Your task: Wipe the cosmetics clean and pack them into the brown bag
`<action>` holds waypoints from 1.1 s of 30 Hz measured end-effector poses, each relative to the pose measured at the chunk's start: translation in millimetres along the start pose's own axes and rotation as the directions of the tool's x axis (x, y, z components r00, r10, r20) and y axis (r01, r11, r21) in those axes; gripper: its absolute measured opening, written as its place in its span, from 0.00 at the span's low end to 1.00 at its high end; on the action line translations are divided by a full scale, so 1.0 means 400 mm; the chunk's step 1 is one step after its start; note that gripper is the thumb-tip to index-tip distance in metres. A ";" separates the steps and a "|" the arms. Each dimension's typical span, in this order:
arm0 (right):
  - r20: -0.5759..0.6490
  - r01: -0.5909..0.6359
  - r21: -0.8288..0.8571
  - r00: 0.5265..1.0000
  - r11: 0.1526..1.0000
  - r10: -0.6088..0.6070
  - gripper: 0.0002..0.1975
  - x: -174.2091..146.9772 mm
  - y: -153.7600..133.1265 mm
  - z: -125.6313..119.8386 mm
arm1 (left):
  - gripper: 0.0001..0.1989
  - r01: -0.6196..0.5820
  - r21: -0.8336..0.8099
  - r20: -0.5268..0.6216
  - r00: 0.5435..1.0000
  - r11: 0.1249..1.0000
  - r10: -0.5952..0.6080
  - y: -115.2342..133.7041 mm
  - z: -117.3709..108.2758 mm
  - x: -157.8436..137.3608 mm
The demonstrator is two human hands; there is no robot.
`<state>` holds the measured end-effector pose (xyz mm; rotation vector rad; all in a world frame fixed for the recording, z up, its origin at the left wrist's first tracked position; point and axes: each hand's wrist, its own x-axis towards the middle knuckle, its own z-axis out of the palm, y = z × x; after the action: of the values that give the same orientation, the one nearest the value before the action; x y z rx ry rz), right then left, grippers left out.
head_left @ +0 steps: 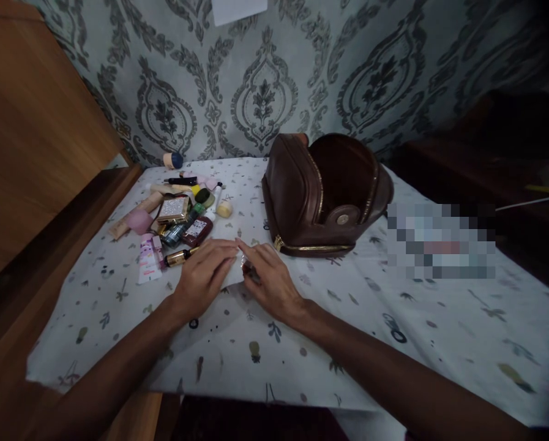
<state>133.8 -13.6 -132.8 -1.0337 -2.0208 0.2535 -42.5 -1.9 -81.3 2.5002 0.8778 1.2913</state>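
Note:
My left hand (203, 277) and my right hand (273, 283) meet at the fingertips over the middle of the cloth. A thin white sheet (234, 277), perhaps a wipe, is between them, with my left fingers closed on it. My right hand is curled round a small shiny dark thing (246, 264), mostly hidden by the fingers. Near my left hand lie a gold-and-black tube (177, 257), a dark red bottle (197, 231) with a pale label, and a pink-and-white tube (149, 260). Behind them are a glittery compact (173, 210) and a pink sponge (139, 222).
An unzipped brown leather bag (292, 190) stands behind my right hand. More cosmetics lie at left, with a blue-capped item (173, 160) near the patterned wall (265, 92). A blurred-out object (442, 242) is at right. Wooden furniture (40, 122) borders the left side.

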 end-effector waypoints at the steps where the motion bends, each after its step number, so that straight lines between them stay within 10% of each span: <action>1: -0.015 0.000 0.005 1.000 1.000 0.000 0.29 0.000 -0.001 0.000 | 0.08 0.068 -0.026 -0.011 0.998 0.997 -0.068 0.001 -0.005 0.001; 6: -0.092 0.022 0.045 0.996 0.999 -0.018 0.19 0.004 -0.011 -0.001 | 0.07 0.442 -0.121 -0.164 0.874 0.889 -0.457 -0.032 -0.037 0.014; 13: -0.068 0.072 0.031 0.995 0.997 -0.070 0.15 0.002 -0.031 0.000 | 0.08 0.452 -0.052 -0.383 0.814 0.890 -0.436 -0.080 -0.046 0.026; 21: -0.101 0.011 0.062 0.995 0.998 -0.004 0.13 0.006 -0.024 0.006 | 0.09 0.389 -0.122 -0.051 0.916 0.913 -0.398 -0.025 0.026 -0.011; 27: -0.105 -0.033 0.105 0.994 0.994 0.044 0.12 0.008 -0.017 0.007 | 0.12 0.369 -0.126 0.197 0.919 0.921 -0.342 -0.020 0.006 -0.004; 33: -0.037 -0.219 0.182 0.973 0.958 0.230 0.13 0.009 -0.018 0.013 | 0.13 0.414 -0.067 0.204 0.897 0.908 -0.393 -0.035 -0.003 0.004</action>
<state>124.8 -14.6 -130.3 -1.1436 -1.7926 0.5083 -48.5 10.4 -85.5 2.1545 1.1675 0.9254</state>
